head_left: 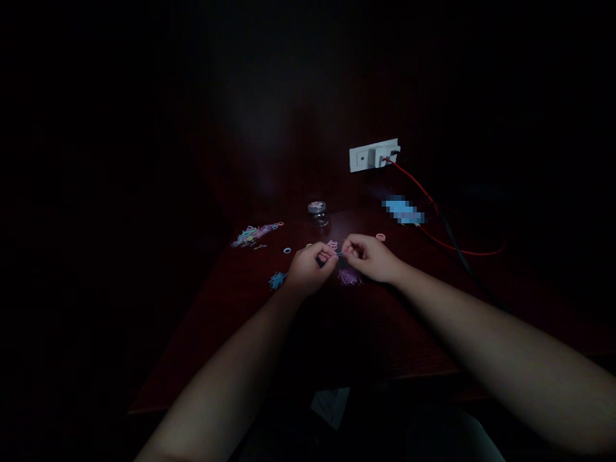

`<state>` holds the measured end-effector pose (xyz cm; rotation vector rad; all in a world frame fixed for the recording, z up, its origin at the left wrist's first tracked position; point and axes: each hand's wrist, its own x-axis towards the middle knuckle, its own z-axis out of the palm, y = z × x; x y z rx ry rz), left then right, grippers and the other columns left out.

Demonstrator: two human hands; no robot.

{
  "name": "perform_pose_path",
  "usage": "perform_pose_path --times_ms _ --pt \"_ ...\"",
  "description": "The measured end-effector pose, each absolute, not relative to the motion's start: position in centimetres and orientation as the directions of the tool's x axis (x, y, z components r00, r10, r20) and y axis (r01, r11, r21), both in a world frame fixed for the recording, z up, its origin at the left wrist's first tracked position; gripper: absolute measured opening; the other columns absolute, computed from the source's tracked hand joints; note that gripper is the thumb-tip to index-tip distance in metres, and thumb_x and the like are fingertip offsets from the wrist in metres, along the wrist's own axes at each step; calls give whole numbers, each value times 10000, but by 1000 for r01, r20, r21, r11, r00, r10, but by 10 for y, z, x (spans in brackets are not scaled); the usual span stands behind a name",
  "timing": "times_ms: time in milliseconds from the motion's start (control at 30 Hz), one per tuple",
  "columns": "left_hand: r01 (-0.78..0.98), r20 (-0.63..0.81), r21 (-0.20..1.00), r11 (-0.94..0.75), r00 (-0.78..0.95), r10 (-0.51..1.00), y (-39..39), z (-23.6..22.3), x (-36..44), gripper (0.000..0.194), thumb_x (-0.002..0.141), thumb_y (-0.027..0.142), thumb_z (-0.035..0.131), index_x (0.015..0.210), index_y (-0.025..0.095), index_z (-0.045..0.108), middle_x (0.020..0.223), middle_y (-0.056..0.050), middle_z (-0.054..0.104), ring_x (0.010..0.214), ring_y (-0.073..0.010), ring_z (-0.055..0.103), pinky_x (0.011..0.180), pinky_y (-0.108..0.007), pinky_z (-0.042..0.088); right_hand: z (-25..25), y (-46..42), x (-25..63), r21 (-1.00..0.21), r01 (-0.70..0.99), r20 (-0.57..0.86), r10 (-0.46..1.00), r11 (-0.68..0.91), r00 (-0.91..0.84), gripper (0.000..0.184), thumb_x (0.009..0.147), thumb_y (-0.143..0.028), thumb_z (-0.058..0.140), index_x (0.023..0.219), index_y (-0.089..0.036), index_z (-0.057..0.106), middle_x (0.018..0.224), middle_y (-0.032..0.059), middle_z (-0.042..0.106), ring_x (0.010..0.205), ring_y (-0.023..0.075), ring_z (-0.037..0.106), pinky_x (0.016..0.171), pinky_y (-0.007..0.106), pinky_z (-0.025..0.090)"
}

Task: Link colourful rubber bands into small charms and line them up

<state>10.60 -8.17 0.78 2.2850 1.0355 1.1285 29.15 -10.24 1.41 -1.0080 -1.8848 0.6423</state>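
Close together over the dark red table, my left hand (312,266) and my right hand (370,256) are both closed in a pinch. A thin light-blue hair tie (339,254) spans the gap between their fingertips. Just behind the fingers lies a little pink cluster of hair ties (332,245). Purple hair ties (350,277) are heaped below my right hand, and blue ones (276,280) are piled left of my left wrist. A single blue ring-shaped tie (287,250) lies behind that pile, and an orange one (380,237) lies behind my right hand.
A mixed-colour heap of hair ties (253,236) lies at the table's far left. Behind my hands stands a small clear lidded jar (317,215). A wall socket (373,156) holds a plug with a red cable (414,179); a blurred bright-blue object (403,210) lies at right.
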Motion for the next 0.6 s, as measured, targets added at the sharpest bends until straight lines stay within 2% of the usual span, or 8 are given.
perform_pose_path --times_ms 600 --pt "457 515 594 -662 416 749 -80 8 106 107 802 270 585 813 185 650 719 -6 653 634 -115 573 588 -212 446 18 -104 293 -704 406 493 813 583 -310 37 766 -173 504 746 -170 535 657 -9 518 630 121 465 582 235 362"
